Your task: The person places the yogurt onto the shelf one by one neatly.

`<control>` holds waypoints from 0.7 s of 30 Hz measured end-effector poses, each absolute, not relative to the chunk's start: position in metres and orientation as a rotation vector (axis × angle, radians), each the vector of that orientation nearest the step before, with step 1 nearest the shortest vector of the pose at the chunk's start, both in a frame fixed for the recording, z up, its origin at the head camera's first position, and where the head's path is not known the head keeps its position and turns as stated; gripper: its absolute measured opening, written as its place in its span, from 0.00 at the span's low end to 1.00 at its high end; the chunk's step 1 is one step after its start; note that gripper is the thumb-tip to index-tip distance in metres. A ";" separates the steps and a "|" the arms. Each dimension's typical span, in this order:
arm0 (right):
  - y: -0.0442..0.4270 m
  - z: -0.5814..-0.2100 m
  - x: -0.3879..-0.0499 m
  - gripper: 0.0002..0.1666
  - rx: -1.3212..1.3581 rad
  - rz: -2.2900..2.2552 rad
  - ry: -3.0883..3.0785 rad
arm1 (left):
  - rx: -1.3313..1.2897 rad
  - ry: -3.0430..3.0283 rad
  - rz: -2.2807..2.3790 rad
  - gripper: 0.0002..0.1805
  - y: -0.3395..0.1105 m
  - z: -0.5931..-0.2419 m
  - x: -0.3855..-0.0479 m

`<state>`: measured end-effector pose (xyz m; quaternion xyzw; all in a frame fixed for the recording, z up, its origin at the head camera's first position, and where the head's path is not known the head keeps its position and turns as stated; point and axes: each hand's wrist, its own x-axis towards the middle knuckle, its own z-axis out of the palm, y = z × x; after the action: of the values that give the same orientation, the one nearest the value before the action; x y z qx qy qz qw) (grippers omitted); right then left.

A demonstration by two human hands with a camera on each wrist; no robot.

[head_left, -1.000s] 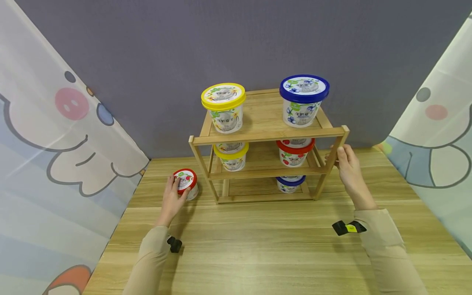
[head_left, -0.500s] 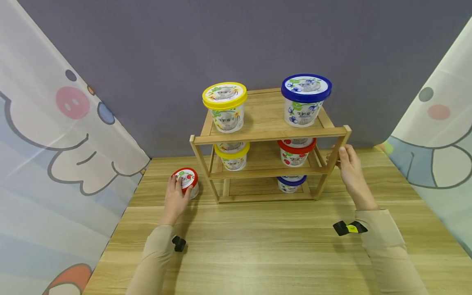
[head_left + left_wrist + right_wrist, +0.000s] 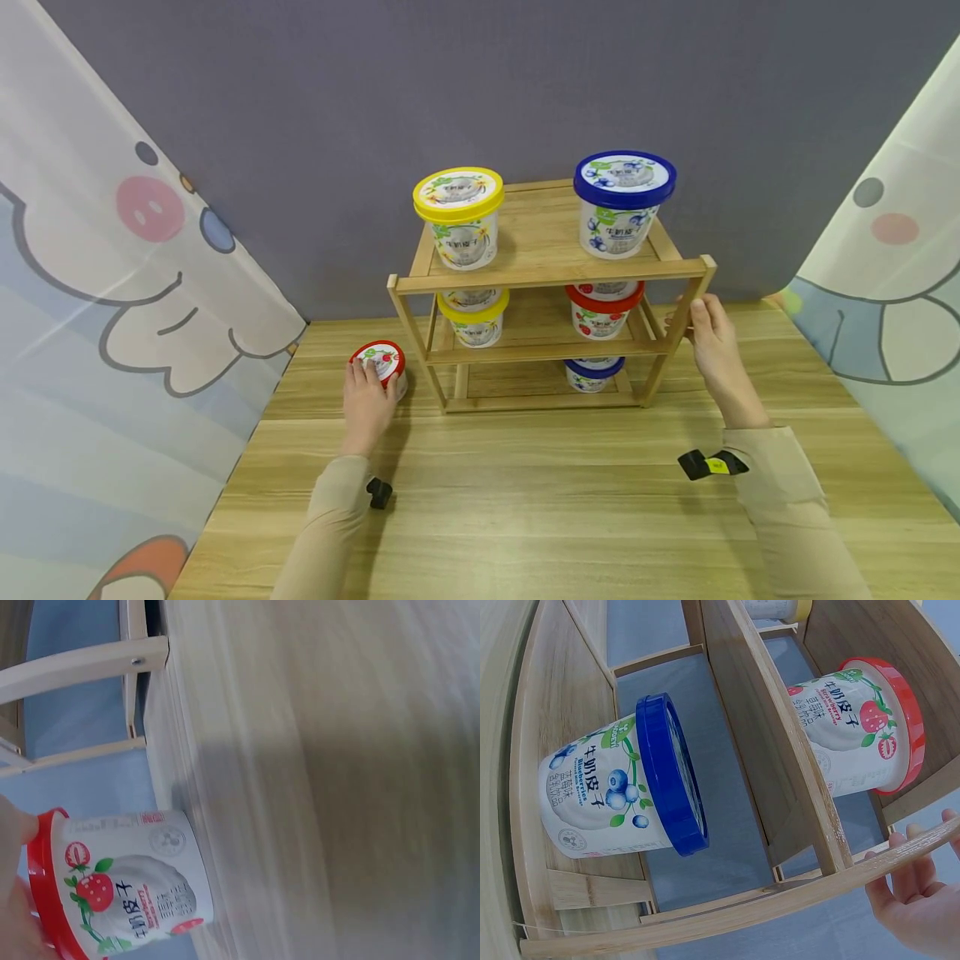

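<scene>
On the tabletop, left of a wooden rack (image 3: 551,354), stands a white tub with a red lid (image 3: 384,358) and a strawberry print. My left hand (image 3: 367,408) holds that tub by its lid from above, and the thumb lies at the lid's right edge. Upright, the strawberry tub (image 3: 139,885) touches the table in the left wrist view. At the rack's right side my right hand (image 3: 716,350) grips the front post (image 3: 678,321), with fingertips showing behind it. In the right wrist view the right hand (image 3: 926,892) is partly cut off by the frame edge.
Top shelf: a yellow-lidded tub (image 3: 460,218) left, a blue-lidded tub (image 3: 622,204) right. Middle shelf: a yellow-lidded tub (image 3: 476,321) and a red-lidded tub (image 3: 600,312). A blue-lidded tub (image 3: 591,375) stands bottom right. A grey partition (image 3: 337,125) rises behind.
My left hand and forearm have shifted slightly right around the red-lidded tub, with the fingers now further over its lid. The right hand stays on the post.
</scene>
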<state>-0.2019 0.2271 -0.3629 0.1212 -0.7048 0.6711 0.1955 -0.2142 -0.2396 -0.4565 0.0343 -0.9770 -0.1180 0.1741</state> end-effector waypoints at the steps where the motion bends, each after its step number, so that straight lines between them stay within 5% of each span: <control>1: 0.227 -0.363 -0.202 0.11 0.340 1.878 -1.976 | 0.114 -2.783 -0.330 0.34 -0.238 -0.456 -0.214; 21: 0.228 -0.365 -0.202 0.13 0.334 1.887 -1.957 | 0.409 -2.665 -0.333 0.33 -0.205 -0.457 -0.218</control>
<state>-0.2024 0.2280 -0.3646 0.1196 -0.7001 0.6749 0.2000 -0.2184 -0.2046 -0.4572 0.1473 -0.9589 -0.1197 0.2109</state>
